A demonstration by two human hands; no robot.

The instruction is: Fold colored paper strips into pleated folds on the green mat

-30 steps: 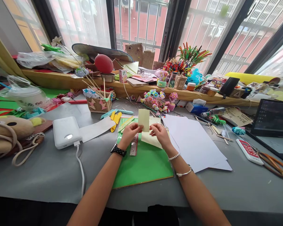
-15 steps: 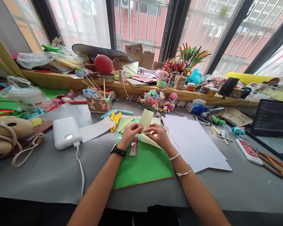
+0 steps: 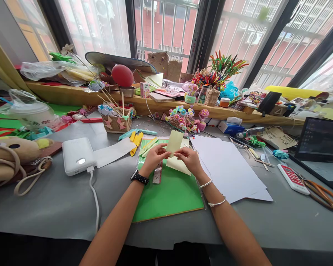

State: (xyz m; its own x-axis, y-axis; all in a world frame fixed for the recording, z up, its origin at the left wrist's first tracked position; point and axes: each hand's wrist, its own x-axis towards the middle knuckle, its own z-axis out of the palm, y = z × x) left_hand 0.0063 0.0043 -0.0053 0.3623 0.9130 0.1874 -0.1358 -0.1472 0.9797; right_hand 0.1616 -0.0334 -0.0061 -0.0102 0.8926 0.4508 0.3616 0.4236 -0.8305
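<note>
A small pale yellow-green piece of paper stands up between my hands, pinched along its lower edge. My left hand grips its lower left corner, and my right hand grips the lower right, fingers closed. Below them lies a green sheet pack on the grey table. On it rest a ruler, partly hidden by my left hand, and another pale yellow paper beneath my right hand. Folded pale green strips lie at the pack's upper left.
White paper sheets lie to the right, near a calculator and a laptop. A power bank with a cable sits at left, beside yellow folded paper. Behind stand a cardboard box and craft flowers.
The paper has turned to face me more squarely. My right fingers have closed in on its lower edge, closer to my left hand.
</note>
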